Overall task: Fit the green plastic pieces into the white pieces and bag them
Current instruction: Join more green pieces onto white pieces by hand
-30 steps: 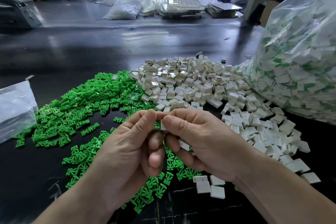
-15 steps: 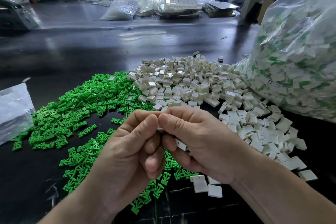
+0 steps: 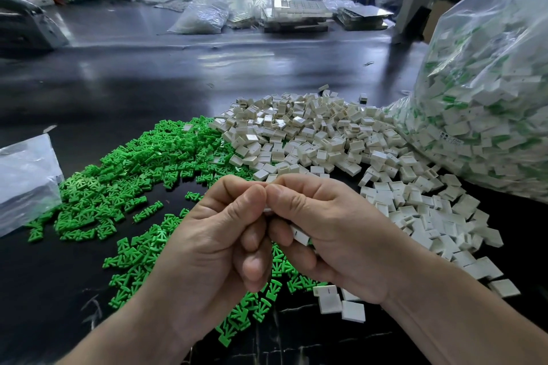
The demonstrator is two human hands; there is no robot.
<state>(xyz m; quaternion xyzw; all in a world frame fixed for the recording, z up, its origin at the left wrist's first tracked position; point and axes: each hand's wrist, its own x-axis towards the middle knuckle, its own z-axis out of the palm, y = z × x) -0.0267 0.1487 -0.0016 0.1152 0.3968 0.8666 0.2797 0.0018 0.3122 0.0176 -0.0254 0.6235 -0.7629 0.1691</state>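
The left hand (image 3: 219,240) and right hand (image 3: 326,234) together pinched a white piece (image 3: 267,210) over the green pieces (image 3: 133,175), the right also curling round a spare white piece (image 3: 300,236). Pressing square, I reckoned, would seat it.

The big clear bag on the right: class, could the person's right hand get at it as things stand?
Probably yes: the bag lies on the same side as the right hand, with only the low white pile between. It holds a white piece, though.
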